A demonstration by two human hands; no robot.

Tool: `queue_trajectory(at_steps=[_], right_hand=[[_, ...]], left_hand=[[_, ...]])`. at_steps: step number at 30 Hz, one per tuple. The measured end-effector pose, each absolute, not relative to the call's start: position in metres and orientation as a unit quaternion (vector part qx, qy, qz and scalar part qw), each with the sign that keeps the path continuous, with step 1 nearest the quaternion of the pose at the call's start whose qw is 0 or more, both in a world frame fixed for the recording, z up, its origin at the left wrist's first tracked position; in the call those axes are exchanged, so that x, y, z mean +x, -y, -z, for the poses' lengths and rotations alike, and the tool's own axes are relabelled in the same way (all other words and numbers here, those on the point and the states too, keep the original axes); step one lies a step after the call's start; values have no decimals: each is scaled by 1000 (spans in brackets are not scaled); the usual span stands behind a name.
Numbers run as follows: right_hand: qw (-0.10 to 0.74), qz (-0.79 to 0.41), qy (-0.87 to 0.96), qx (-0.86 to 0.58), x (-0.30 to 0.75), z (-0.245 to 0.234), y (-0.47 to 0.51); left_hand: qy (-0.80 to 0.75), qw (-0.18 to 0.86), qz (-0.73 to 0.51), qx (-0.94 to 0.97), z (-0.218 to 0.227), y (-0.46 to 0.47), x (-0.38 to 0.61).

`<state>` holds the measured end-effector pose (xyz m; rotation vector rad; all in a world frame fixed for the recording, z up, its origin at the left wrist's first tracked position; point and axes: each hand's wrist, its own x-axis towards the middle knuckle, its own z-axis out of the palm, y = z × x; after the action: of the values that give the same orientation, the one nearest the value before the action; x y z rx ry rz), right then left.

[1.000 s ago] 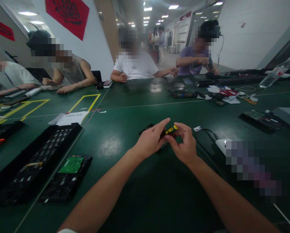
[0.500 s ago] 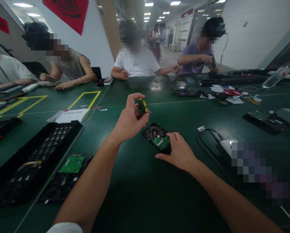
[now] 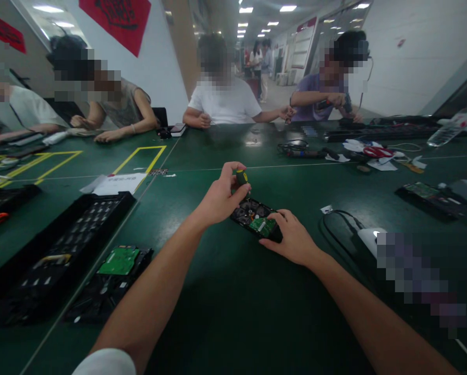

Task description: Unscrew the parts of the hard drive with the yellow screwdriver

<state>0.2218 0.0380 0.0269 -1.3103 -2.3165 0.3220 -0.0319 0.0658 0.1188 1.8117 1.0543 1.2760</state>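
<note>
A hard drive (image 3: 241,213) with its green circuit board (image 3: 261,225) facing up is on the green table in front of me. My right hand (image 3: 292,237) grips its near right end, thumb on the near side and fingers over the board's edge. In my left hand (image 3: 223,197) is a screwdriver (image 3: 242,178) with a dark green and yellow handle, held upright over the drive's far left part. Fingers and thumb wrap the handle. The screwdriver's tip is hidden, so I cannot tell whether it touches a screw.
Left of my arm lie another hard drive (image 3: 118,260) and a long black tray (image 3: 96,221). To the right are a white device with a cable (image 3: 368,239), another drive (image 3: 429,198) and a plastic bottle (image 3: 454,126). Several people sit across the table (image 3: 202,312).
My left hand and the screwdriver have shifted right and slightly down over the drive; the handle stands more upright. My right hand still holds the drive. The whole view has shifted slightly.
</note>
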Motion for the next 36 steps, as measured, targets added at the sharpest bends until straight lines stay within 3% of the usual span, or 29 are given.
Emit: queue_trajectory(at_steps=[12, 36], right_hand=[[213, -146, 844, -470, 225, -30, -38], [219, -153, 850, -455, 225, -31, -40]], left_hand=[[-374, 404, -484, 680, -106, -68, -21], [-372, 400, -492, 678, -95, -74, -17]])
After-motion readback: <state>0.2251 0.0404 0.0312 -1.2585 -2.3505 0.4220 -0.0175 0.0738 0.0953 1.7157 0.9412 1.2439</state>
